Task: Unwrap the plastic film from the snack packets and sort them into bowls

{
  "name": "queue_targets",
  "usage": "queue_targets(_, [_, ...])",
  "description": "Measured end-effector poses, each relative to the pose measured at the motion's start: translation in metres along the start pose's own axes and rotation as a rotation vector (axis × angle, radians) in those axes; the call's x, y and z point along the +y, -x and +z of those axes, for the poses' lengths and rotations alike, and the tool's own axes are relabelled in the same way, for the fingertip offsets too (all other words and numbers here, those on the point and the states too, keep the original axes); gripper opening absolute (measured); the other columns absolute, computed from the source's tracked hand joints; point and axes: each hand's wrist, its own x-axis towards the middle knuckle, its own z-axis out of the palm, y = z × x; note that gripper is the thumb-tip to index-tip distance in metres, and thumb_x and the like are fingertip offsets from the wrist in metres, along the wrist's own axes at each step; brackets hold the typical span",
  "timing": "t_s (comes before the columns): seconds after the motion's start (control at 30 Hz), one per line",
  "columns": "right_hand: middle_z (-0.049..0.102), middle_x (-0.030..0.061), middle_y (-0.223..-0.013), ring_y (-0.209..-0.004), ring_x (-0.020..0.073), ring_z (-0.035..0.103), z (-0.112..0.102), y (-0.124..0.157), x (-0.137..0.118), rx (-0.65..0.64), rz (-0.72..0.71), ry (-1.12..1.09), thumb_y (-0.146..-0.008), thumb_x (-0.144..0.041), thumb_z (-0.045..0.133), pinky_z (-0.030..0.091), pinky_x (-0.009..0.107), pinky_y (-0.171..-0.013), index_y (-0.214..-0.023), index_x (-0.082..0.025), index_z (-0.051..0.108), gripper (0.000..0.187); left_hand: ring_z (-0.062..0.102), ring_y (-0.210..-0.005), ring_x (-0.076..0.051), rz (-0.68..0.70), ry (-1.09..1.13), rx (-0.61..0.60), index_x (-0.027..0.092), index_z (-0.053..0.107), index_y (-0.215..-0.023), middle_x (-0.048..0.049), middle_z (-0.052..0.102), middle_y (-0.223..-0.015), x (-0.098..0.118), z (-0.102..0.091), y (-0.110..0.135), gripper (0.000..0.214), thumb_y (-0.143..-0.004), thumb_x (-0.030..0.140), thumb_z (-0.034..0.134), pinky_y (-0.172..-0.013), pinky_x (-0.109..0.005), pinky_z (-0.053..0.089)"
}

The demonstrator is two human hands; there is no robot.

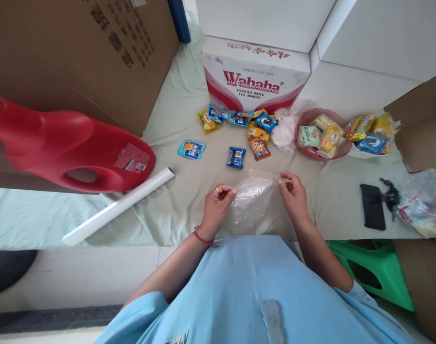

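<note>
My left hand (218, 203) and my right hand (292, 196) each pinch one side of a clear plastic bag (252, 193), which hangs between them just above the pale green cloth (175, 205). Both hands are closed on the bag's edges. Beyond the bag lie several small snack packets, among them a dark blue one (236, 157), a light blue one (191, 149) and a brown cookie one (259, 148). A pink bowl (303, 122) at the right holds more packets.
A white Wahaha box (253, 76) stands at the back. A red plastic jug (70, 150) and a white roll (119, 206) lie at left, before a big cardboard box (78, 48). A black phone (372, 206), a filled plastic bag (423, 203) and a green stool (375, 272) are at right.
</note>
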Motion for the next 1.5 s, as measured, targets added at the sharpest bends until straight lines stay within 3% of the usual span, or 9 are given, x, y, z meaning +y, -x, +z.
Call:
queue_targets(0.1, [0.067,0.0079,-0.11,-0.076,0.0165,0.058,0.001,0.007,-0.021,0.052,-0.28,0.153,-0.096,-0.042,0.069,0.052,0.032,-0.071,-0.108,-0.026,0.074,0.02,0.052,-0.07,-0.013,0.061,-0.023,-0.028,0.02,0.071,-0.078,0.0014,0.062,-0.075,0.005,0.004,0.005,0.03,-0.078,0.047,0.084,-0.069,-0.026,0.043])
queue_targets(0.27, [0.067,0.0093,-0.129,-0.069,0.0122,0.058,0.023,0.009,-0.034,-0.468,-0.343,-0.003,-0.095,-0.034,0.072,0.053,0.032,-0.069,-0.118,-0.03,0.075,0.024,0.058,-0.079,-0.016,0.176,-0.077,-0.178,0.022,0.075,-0.077,-0.0025,0.065,-0.084,0.012,0.011,0.011,0.026,-0.083,0.046,0.083,-0.074,-0.028,0.045])
queue_targets(0.4, [0.069,0.0052,-0.095,-0.077,0.0171,0.061,0.04,0.006,-0.017,-0.5,-0.153,-0.201,-0.092,-0.041,0.074,0.051,0.031,-0.07,-0.095,-0.027,0.076,0.014,0.062,-0.085,-0.017,0.046,0.015,-0.193,0.021,0.073,-0.094,-0.0044,0.066,-0.094,0.005,0.011,0.014,0.039,-0.088,0.059,0.075,-0.076,-0.028,0.048])
queue_targets(0.6, [0.07,0.0067,-0.109,-0.076,0.0168,0.057,0.037,0.01,-0.011,-0.406,0.168,-0.607,-0.078,-0.051,0.08,0.051,0.032,-0.07,-0.084,-0.025,0.066,0.03,0.066,-0.096,-0.02,-0.151,-0.015,-0.26,0.02,0.065,-0.113,-0.0069,0.069,-0.11,-0.018,0.012,0.018,0.059,-0.073,0.058,0.087,-0.078,-0.029,0.053])
queue_targets(0.8, [0.068,0.0084,-0.106,-0.069,0.0182,0.05,0.007,-0.001,-0.007,-0.275,0.168,-0.639,-0.078,-0.062,0.069,0.047,0.033,-0.062,-0.072,-0.026,0.051,0.041,0.062,-0.078,-0.017,-0.037,-0.15,-0.211,0.019,0.072,-0.077,-0.0033,0.071,-0.079,-0.01,-0.003,0.0,0.039,-0.088,0.057,0.072,-0.076,-0.028,0.047])
queue_targets(1.0, [0.069,0.0083,-0.099,-0.072,0.0191,0.056,-0.045,-0.004,0.008,-0.202,0.074,-0.515,-0.069,-0.063,0.08,0.051,0.038,-0.07,-0.057,-0.023,0.05,0.052,0.066,-0.082,-0.017,0.023,0.019,-0.065,0.02,0.079,-0.09,-0.0057,0.076,-0.087,0.014,-0.036,-0.023,0.043,-0.088,0.063,0.074,-0.075,-0.027,0.05])
queue_targets(1.23, [0.077,0.0073,-0.107,-0.098,0.0246,0.068,-0.089,-0.026,0.019,-0.183,0.066,-0.092,-0.075,-0.036,0.082,0.052,0.039,-0.086,-0.076,-0.024,0.077,0.013,0.051,-0.057,-0.011,0.018,0.026,-0.056,0.02,0.071,-0.078,0.0008,0.062,-0.065,0.015,-0.03,-0.021,0.046,-0.086,0.065,0.076,-0.058,-0.025,0.04])
queue_targets(1.33, [0.077,0.0042,-0.103,-0.094,0.0215,0.067,-0.081,-0.037,-0.002,-0.094,-0.04,0.007,-0.084,-0.038,0.077,0.053,0.037,-0.085,-0.091,-0.025,0.079,0.014,0.048,-0.056,-0.012,0.041,-0.068,-0.068,0.02,0.071,-0.077,0.0013,0.059,-0.062,0.015,-0.023,-0.012,0.047,-0.088,0.066,0.073,-0.058,-0.025,0.038])
queue_targets(1.5, [0.076,0.0058,-0.118,-0.106,0.0226,0.069,-0.017,-0.052,-0.04,-0.508,-0.111,-0.013,-0.089,-0.048,0.077,0.055,0.037,-0.092,-0.117,-0.027,0.078,0.035,0.044,-0.058,-0.012,0.083,-0.166,-0.124,0.021,0.074,-0.081,0.0024,0.054,-0.061,0.02,-0.015,0.0,0.048,-0.088,0.068,0.071,-0.057,-0.025,0.034])
